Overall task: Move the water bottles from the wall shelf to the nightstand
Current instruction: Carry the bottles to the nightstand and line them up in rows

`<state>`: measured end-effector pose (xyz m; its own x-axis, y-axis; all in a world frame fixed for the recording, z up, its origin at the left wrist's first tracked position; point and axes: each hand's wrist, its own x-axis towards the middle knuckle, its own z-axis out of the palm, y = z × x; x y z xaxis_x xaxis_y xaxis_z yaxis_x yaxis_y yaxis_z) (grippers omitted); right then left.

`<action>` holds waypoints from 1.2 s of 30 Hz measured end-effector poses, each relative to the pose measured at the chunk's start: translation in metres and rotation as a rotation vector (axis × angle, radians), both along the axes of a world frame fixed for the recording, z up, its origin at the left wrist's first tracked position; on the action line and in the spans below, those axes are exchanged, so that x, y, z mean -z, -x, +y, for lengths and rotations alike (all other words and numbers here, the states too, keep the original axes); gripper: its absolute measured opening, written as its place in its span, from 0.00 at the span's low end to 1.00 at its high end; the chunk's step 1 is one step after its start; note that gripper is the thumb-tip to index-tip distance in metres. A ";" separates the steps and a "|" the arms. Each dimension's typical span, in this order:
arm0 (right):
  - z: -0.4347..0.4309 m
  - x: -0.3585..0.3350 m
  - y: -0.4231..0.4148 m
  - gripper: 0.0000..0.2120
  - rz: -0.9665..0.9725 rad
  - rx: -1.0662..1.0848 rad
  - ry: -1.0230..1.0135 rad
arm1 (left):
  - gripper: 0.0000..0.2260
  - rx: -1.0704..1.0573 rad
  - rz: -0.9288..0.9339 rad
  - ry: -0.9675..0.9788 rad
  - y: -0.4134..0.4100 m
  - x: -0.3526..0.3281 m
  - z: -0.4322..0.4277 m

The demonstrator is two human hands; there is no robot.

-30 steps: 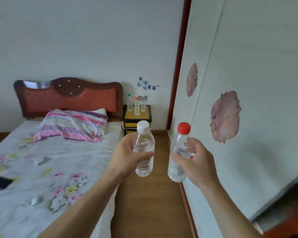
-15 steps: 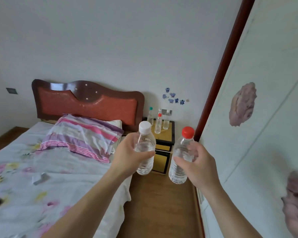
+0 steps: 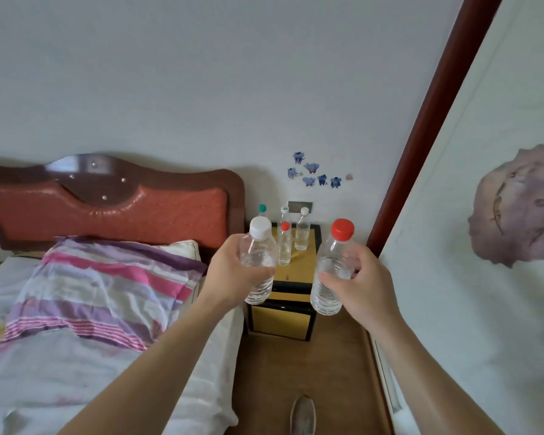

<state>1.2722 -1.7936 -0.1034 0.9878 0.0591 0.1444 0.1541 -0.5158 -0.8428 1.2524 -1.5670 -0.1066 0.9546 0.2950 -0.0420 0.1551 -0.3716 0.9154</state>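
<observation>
My left hand point(image 3: 233, 274) is shut on a clear water bottle with a white cap point(image 3: 259, 262), held upright. A clear bottle with a red cap point(image 3: 332, 271) stands upright in my right hand point(image 3: 363, 287). Both are raised in front of the yellow and black nightstand point(image 3: 294, 271) at the far wall. On its top stand several bottles: a red-capped one point(image 3: 284, 246), a white-capped one point(image 3: 302, 233), another white-capped one behind point(image 3: 284, 215) and a teal-capped one point(image 3: 262, 209), partly hidden by the bottle in my left hand. The wall shelf is out of view.
A bed point(image 3: 76, 356) with a striped pillow point(image 3: 101, 284) and a red padded headboard point(image 3: 107, 205) fills the left. A white wardrobe panel point(image 3: 484, 246) lines the right. Wooden floor point(image 3: 296, 372) runs between them, with my shoe point(image 3: 302, 416) on it.
The view has come much closer to the nightstand along the aisle. Both hands have kept their bottles upright in front of me.
</observation>
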 end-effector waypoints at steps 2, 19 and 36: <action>0.005 0.016 -0.053 0.29 0.008 -0.012 -0.010 | 0.27 -0.010 0.023 -0.002 -0.050 0.013 0.002; 0.062 0.176 -0.345 0.13 0.343 -0.025 0.168 | 0.27 0.020 0.401 -0.047 -0.337 0.193 0.070; 0.076 0.334 -0.422 0.06 0.437 -0.041 0.216 | 0.28 0.034 0.522 -0.070 -0.408 0.336 0.094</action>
